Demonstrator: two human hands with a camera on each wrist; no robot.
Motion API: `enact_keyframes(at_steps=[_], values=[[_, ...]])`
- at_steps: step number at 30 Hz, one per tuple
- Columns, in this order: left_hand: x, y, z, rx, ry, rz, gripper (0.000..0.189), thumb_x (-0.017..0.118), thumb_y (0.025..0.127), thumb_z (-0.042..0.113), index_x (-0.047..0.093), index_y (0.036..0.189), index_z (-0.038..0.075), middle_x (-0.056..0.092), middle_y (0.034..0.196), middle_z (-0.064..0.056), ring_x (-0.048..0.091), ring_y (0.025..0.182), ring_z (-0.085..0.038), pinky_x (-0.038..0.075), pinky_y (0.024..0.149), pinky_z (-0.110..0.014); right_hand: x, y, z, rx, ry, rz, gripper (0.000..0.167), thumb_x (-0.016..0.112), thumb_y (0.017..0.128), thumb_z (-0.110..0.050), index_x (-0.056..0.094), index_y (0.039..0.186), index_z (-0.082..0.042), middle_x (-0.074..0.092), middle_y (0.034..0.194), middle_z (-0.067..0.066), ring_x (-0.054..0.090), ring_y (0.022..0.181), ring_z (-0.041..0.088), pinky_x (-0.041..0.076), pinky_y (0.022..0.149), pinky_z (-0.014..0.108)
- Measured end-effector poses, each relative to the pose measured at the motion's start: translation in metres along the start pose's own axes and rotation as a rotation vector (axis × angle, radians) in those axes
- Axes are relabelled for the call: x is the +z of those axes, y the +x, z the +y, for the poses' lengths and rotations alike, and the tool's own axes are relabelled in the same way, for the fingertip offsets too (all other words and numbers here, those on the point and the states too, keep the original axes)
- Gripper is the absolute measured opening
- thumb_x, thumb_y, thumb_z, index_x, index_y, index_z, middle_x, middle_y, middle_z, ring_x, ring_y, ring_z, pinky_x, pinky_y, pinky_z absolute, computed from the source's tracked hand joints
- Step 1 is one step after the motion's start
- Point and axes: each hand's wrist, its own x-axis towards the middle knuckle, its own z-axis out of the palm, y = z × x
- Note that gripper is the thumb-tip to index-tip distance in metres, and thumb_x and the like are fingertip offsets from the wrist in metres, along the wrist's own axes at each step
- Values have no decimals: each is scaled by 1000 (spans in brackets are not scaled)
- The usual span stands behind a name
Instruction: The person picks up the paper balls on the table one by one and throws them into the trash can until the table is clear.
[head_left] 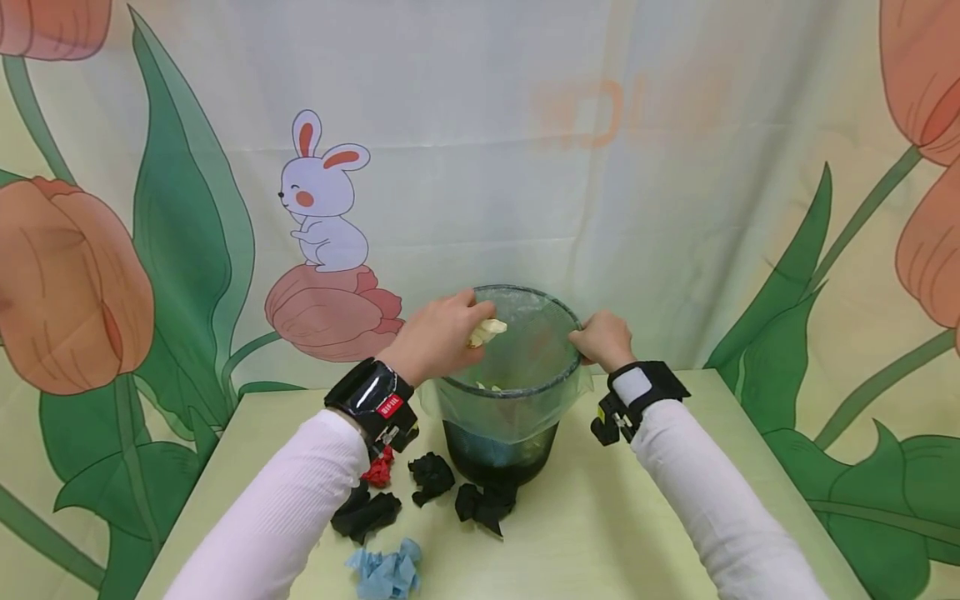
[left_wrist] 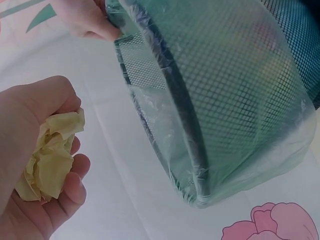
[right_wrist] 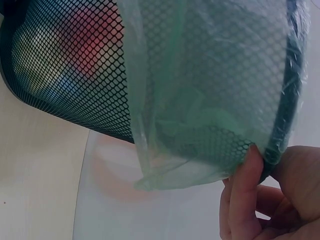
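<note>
A black mesh wastebasket [head_left: 501,454] stands on the table, its rim covered by a thin green plastic bag [head_left: 517,417] folded over the outside. My left hand [head_left: 444,332] is at the basket's left rim and holds a crumpled pale yellow paper [left_wrist: 52,157], with fingers curled round it. At the right rim, my right hand [head_left: 606,340] pinches the rim and the bag; in the right wrist view its fingers [right_wrist: 245,195] lie on the outside of the bag. Through the mesh, blurred red, yellow and blue contents [right_wrist: 87,50] show.
In front of the basket lie crumpled black pieces [head_left: 432,477], a red one [head_left: 379,468] partly behind my left wrist, and a light blue one [head_left: 387,570]. A printed curtain [head_left: 480,183] with a rabbit and tulips hangs behind the pale table [head_left: 600,533].
</note>
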Motion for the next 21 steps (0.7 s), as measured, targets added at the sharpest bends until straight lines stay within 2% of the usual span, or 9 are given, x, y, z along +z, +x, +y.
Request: enact_keyframes(at_steps=[5, 11, 14, 17, 18, 21], values=[[0, 9, -1, -8, -13, -24, 37, 69, 77, 15, 56, 111, 13, 51, 90, -5, 51, 66, -17, 46, 54, -27, -1, -1, 0, 5, 6, 1, 46, 52, 84, -12, 28, 45, -17, 32, 38, -3, 55, 42, 12, 19, 38, 19], [0, 17, -2, -2, -34, -39, 38, 69, 77, 15, 56, 113, 13, 53, 96, -6, 53, 73, -18, 49, 59, -30, -3, -2, 1, -5, 8, -1, 47, 52, 84, -11, 27, 45, -18, 29, 37, -5, 51, 39, 9, 19, 38, 19], [0, 21, -3, -5, -41, -51, 38, 68, 78, 15, 55, 113, 12, 53, 96, -7, 53, 73, -18, 48, 60, -30, -2, -1, 0, 9, 9, -6, 46, 51, 84, -11, 28, 45, -17, 30, 37, -4, 56, 42, 15, 18, 39, 19], [1, 26, -4, -17, -44, -65, 37, 68, 78, 15, 54, 112, 13, 52, 95, -6, 53, 74, -18, 48, 61, -30, 2, 5, 4, 34, 4, -15, 43, 51, 84, -11, 29, 46, -14, 31, 39, -1, 62, 52, 23, 19, 40, 22], [2, 27, -4, -24, -41, -71, 37, 68, 78, 15, 54, 112, 13, 52, 95, -6, 53, 74, -18, 48, 62, -30, 10, 14, 14, 3, 23, 9, 43, 50, 83, -12, 29, 46, -16, 30, 38, -3, 61, 50, 21, 18, 39, 21], [3, 30, -4, -34, -26, -92, 38, 68, 79, 17, 54, 114, 14, 53, 99, -7, 55, 78, -19, 50, 65, -32, 13, 19, 19, 0, 31, 11, 41, 50, 82, -13, 29, 47, -16, 29, 39, -2, 62, 51, 22, 18, 39, 23]])
